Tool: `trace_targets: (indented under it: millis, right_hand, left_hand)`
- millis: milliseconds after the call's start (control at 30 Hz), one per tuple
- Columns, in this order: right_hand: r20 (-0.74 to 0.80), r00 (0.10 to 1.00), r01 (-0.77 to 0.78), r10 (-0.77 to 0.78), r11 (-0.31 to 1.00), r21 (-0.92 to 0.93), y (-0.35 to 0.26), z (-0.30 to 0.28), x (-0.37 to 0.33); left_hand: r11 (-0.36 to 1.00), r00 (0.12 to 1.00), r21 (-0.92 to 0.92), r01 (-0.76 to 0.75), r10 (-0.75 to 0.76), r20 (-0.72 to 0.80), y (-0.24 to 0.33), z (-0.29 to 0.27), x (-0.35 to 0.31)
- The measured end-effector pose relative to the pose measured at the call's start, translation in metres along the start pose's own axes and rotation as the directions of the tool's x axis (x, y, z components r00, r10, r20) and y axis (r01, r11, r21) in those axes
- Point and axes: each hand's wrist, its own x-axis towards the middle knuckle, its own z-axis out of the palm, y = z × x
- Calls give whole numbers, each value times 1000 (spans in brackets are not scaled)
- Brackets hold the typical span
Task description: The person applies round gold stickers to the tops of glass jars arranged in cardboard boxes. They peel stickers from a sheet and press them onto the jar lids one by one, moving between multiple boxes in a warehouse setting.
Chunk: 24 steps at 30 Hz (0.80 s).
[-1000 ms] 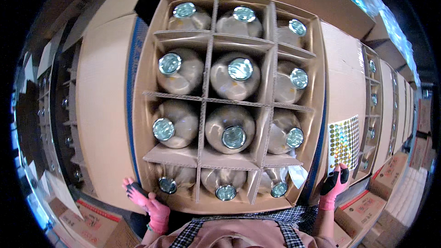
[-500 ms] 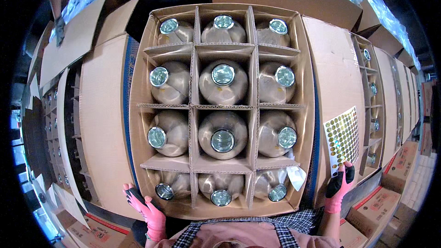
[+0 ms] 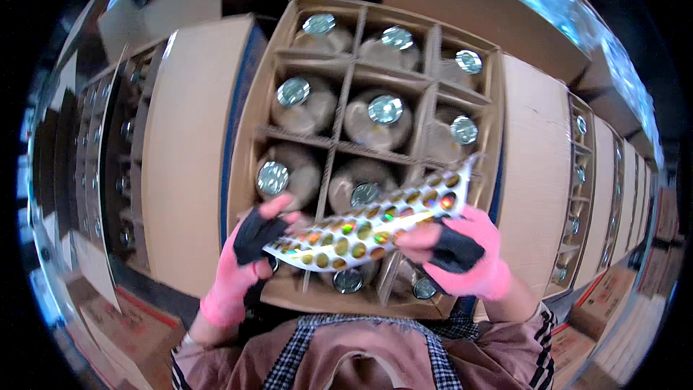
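My left hand [image 3: 249,253], in a pink and black glove with bare fingertips, grips the left end of a sticker sheet [image 3: 361,237]. The white sheet carries rows of round, shiny gold stickers and bows in the middle. Gloved the same way, my right hand [image 3: 462,253] has its fingers closed on the sheet's right part. Beneath the sheet stands an open cardboard box [image 3: 245,148], split by cardboard dividers. Each visible cell holds a rounded glass bottle [image 3: 379,119] with a shiny round top. Sheet and hands hide much of the nearer rows.
Closed cardboard flaps lie left [image 3: 191,152] and right [image 3: 534,173] of the box. More divided boxes of bottles stand beyond the left flap [image 3: 133,173] and right flap [image 3: 577,173]. Bluish plastic wrap [image 3: 534,0] runs along the back. Sealed cartons [image 3: 603,303] sit lower right.
My right hand has carried the sticker sheet left, from beside the box to over its near rows. My left hand has come in from the left flap and taken the sheet's other end. The view has tilted.
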Motion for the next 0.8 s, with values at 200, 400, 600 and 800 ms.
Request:
trace_targets:
  millis: [200, 400, 600, 800]
  right_hand:
    - [41, 989, -150, 145, 970, 190, 9, 41, 34]
    - [51, 939, -332, 339, 864, 379, 0, 55, 48]
    - [121, 886, -434, 447, 709, 556, -2, 61, 54]
    - [-20, 917, -340, 398, 807, 483, -4, 71, 57]
  left_hand:
    - [962, 992, -250, -109, 91, -85, 5, -16, -2]
    - [896, 903, 252, -365, 407, -139, 8, -37, -8]
    - [139, 611, 824, -549, 739, 283, 8, -44, -12]
    - [-79, 507, 821, -566, 752, 422, 15, -33, -42]
